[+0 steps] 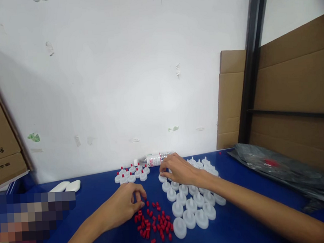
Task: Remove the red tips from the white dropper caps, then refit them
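My left hand (125, 203) hovers at the upper left edge of a loose pile of small red caps (153, 227). Its fingers are curved, thumb and forefinger slightly apart, and I see nothing between them. Over at the far left corner of the white nozzle lids, my right hand (179, 169) has its fingers closed on a white lid (162, 178), partly covering it. Rows of similar white lids (191, 205), spouts up and without red tips, spread below and beyond my right forearm. Farther left stands a group of white lids (131, 178) with red caps on their spouts.
A clear plastic bottle (154, 159) lies against the wall behind the lids. White oval objects (73, 186) rest at the left. Black plastic sheeting (278, 169) covers the table's right side. Cardboard (231, 99) leans by a dark metal post (250, 69).
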`<state>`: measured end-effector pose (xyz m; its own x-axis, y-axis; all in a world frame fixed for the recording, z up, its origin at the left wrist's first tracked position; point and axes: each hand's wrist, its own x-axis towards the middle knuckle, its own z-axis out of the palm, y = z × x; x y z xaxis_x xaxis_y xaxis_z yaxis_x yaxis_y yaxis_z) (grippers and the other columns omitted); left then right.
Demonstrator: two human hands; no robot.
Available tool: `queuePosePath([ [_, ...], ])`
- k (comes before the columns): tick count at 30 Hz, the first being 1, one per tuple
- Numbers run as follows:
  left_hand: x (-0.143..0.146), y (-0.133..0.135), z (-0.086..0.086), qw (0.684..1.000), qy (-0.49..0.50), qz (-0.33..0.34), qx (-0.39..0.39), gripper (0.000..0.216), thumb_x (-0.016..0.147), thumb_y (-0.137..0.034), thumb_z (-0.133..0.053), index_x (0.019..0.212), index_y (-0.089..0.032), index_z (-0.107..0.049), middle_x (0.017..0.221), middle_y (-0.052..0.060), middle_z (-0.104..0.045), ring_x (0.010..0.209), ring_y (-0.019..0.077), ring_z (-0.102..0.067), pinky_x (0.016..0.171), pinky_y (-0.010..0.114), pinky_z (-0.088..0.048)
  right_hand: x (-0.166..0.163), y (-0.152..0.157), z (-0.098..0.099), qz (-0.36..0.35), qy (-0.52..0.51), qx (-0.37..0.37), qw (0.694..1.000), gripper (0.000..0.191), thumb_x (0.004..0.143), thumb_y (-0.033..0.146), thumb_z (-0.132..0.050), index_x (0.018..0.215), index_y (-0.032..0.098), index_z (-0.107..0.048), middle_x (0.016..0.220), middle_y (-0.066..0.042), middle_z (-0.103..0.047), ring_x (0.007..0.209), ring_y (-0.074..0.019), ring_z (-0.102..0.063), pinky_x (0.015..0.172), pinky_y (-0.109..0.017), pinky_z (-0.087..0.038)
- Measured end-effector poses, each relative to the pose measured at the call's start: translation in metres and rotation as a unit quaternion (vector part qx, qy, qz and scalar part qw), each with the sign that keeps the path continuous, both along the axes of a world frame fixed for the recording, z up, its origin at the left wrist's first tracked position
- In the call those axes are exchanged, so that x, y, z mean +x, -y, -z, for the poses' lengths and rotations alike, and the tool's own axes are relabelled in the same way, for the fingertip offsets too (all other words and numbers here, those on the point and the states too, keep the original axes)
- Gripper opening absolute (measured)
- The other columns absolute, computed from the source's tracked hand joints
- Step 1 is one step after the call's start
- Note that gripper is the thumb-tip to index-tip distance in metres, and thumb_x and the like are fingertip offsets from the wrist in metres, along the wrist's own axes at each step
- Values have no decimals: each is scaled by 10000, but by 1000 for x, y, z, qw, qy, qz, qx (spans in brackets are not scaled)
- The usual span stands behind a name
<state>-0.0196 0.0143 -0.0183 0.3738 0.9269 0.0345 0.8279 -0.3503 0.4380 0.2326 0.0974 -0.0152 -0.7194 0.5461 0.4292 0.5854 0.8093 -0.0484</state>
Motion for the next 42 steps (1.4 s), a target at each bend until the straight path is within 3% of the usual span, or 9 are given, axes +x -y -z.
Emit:
queuePosePath([
  [5, 3, 0, -6, 999, -34, -23, 30, 334, 959, -477, -518, 925, -240, -751, 801, 12, -756, 735, 200, -680, 644, 271, -467, 3, 2, -2, -9, 14, -14, 1000, 181, 1002, 326, -643, 981, 197, -770, 941, -63, -773, 930, -239, -691, 924, -388, -427],
  [10, -15, -14, -4, 973, -123, -145, 133, 413, 1016, -242, -319, 1246, -202, -660, 1201, 144, -718, 1082, 321, -679, 868, 404, -475, 3, 8, -4, -63, 41, -32, 997, 364, 1072, 456, -490, 1038, 220, -765, 941, -48, -764, 934, -222, -684, 903, -362, -443],
  [16, -40, -26, 3, 943, -214, -213, 140, 501, 1014, -224, -300, 1458, -105, -498, 1276, 235, -644, 1054, 402, -700, 848, 484, -509, 1, 13, -6, -77, 58, -30, 995, 491, 1100, 481, -392, 945, 189, -755, 824, -61, -735, 843, -227, -667, 877, -389, -440],
  [22, -41, -28, 9, 948, -222, -186, 134, 436, 1023, -244, -339, 1396, -132, -536, 1251, 205, -658, 1048, 374, -708, 807, 428, -501, 2, 11, -7, -82, 45, -13, 996, 445, 1107, 458, -390, 1059, 189, -741, 940, -72, -753, 924, -231, -676, 949, -418, -426],
  [27, -37, -27, 6, 961, -170, -171, 134, 161, 967, -215, -460, 1014, -220, -614, 985, 82, -739, 870, 281, -715, 648, 305, -401, 1, 14, -11, -91, 28, 2, 995, 376, 1099, 422, -441, 1035, 197, -735, 954, -63, -754, 919, -216, -682, 1000, -422, -409],
  [30, -25, -21, -1, 972, -106, -157, 142, 114, 975, -258, -472, 936, -239, -577, 906, 33, -742, 791, 239, -696, 624, 281, -373, -2, 20, -13, -88, 11, 9, 996, 305, 1088, 405, -478, 1201, 206, -679, 1103, -80, -747, 1031, -227, -677, 1051, -441, -394],
  [34, 1, -7, -6, 982, -18, -101, 159, 279, 1030, -477, -412, 965, -252, -564, 813, -15, -708, 661, 191, -636, 625, 268, -404, -8, 31, -13, -84, -13, 24, 996, 596, 1029, 558, -538, 1497, 200, -447, 1357, -140, -649, 1236, -274, -597, 1136, -498, -331],
  [39, 18, 8, -2, 980, 74, -41, 180, 268, 1028, -465, -405, 940, -254, -545, 779, -10, -669, 654, 204, -589, 650, 295, -365, -16, 39, -15, -114, 4, 86, 990, 373, 1034, 515, -558, 1188, 195, -674, 993, -52, -757, 944, -211, -670, 1073, -422, -369],
  [42, 18, 11, -1, 981, 96, -17, 169, 296, 1034, -446, -378, 900, -254, -560, 844, 12, -680, 744, 223, -601, 698, 313, -360, -18, 40, -19, -121, 11, 101, 987, 310, 1037, 464, -576, 1126, 192, -694, 921, -51, -749, 914, -214, -654, 1051, -421, -360],
])
